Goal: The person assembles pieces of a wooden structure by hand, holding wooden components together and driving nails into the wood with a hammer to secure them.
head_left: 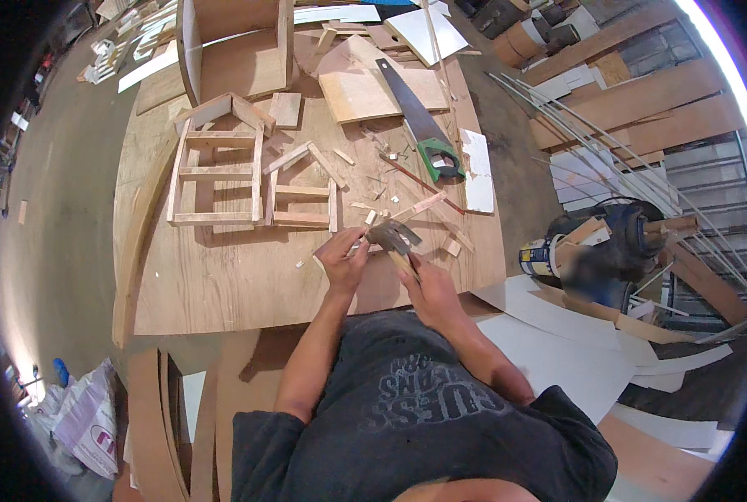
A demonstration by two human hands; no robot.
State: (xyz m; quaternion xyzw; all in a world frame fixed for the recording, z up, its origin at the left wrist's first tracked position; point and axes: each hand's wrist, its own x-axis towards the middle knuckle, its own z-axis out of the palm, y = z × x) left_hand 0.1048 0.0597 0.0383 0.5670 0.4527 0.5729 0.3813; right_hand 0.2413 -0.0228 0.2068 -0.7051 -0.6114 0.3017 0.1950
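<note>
My right hand is closed around the wooden handle of a claw hammer, its metal head up by my left fingers. My left hand is closed in a pinch at the hammer head; what lies between its fingertips is too small and hidden to make out. A narrow wood strip lies just beyond the hammer. Farther left on the plywood worktable lie a larger house-shaped wooden frame with crossbars and a smaller one.
A handsaw with a green handle lies at the far right of the table, near boards and small offcuts. An open plywood box stands at the back left. A bucket and scrap wood are on the right floor.
</note>
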